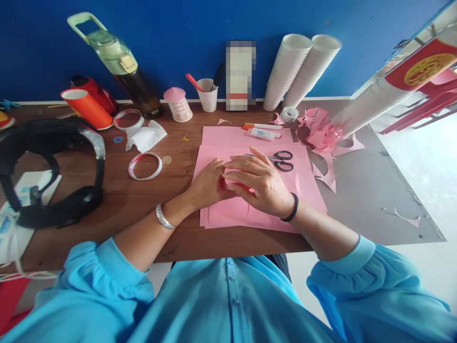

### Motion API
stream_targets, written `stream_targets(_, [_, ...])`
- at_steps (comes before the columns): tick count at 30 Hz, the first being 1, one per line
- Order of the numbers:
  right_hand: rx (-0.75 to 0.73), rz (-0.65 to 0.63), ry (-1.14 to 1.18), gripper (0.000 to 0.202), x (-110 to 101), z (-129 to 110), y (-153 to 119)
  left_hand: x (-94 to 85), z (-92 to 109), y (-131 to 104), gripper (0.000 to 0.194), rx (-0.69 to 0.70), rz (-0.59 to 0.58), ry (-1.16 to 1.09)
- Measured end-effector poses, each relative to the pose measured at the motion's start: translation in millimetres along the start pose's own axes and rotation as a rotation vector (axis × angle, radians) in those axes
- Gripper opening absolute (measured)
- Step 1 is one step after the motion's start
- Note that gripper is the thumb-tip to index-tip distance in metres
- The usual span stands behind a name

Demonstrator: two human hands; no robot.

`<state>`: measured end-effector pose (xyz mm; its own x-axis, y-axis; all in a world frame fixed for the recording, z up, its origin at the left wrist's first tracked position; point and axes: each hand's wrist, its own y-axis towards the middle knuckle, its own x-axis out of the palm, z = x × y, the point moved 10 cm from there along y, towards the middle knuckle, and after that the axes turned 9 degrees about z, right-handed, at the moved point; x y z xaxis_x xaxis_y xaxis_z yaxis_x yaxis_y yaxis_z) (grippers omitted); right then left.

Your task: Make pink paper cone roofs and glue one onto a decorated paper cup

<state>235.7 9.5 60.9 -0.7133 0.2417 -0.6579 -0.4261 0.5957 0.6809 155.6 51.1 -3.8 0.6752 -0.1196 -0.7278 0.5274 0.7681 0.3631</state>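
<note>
My left hand (210,183) and my right hand (259,181) meet over a stack of pink paper (228,216). Between them is a red round thing (243,183), mostly covered by my right fingers; it looks like a tape roll, but I cannot be sure. My left hand curls round its left side. The fingers of my right hand are bent over its top. Black-handled scissors (283,161) lie on the paper just beyond my right hand. Markers (264,126) and a white glue tube (262,134) rest near the paper's far edge.
Behind stand a decorated cup (178,107), a pen cup (208,97), a bottle (124,71) and stacked paper cups (287,66). Pink scraps (317,133) lie right. On the left are a tape ring (145,166), crumpled tissue (146,136) and a black headset (71,205).
</note>
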Motion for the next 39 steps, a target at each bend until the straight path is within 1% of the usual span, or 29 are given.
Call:
stream_targets(4, [-0.009, 0.020, 0.022, 0.020, -2.1, -1.5, 0.9, -1.8, 4.5, 0.3, 0.041, 0.065, 0.027, -0.038])
stream_targets(7, [-0.017, 0.012, 0.026, 0.020, -0.7, -1.3, 0.8, -4.4, 4.1, 0.9, 0.042, 0.087, 0.062, -0.087])
stream_targets(14, [-0.042, 0.032, 0.010, 0.020, -2.1, -3.9, 0.7, -4.7, 2.5, 0.0, 0.051, 0.063, 0.056, -0.110])
stream_targets(16, [-0.032, 0.040, 0.019, 0.021, -2.5, -3.3, 0.8, -5.9, 4.1, 0.1, 0.051, 0.060, 0.060, -0.099])
stream_targets(18, [-0.012, 0.036, 0.040, 0.019, -1.6, -1.4, 1.1, -4.1, 4.9, 1.0, 0.046, 0.043, 0.032, -0.093])
stream_targets(21, [0.018, 0.020, 0.070, 0.019, 0.4, 1.3, 1.7, -1.2, 5.7, 2.8, 0.032, 0.021, -0.015, -0.089])
stream_targets(23, [0.030, 0.018, 0.068, 0.019, 0.7, 2.2, 2.0, -0.9, 6.8, 3.4, 0.025, 0.026, -0.024, -0.086])
stream_targets(30, [0.017, 0.020, 0.059, 0.020, 2.4, 0.0, 1.2, -2.1, 6.0, 2.5, 0.020, 0.036, -0.001, -0.067])
stream_targets(34, [0.019, 0.009, 0.065, 0.021, 0.6, -0.5, 1.7, -4.2, 8.3, 2.7, 0.025, 0.056, 0.018, -0.071])
stream_targets(36, [0.033, 0.051, 0.093, 0.022, -7.4, 1.9, 2.4, -5.3, 6.0, 1.8, 0.030, 0.033, 0.028, -0.080])
stream_targets(39, [0.121, 0.153, 0.121, 0.042, -21.3, 17.0, 0.9, -10.3, -3.9, -0.4, 0.048, -0.055, 0.077, -0.060])
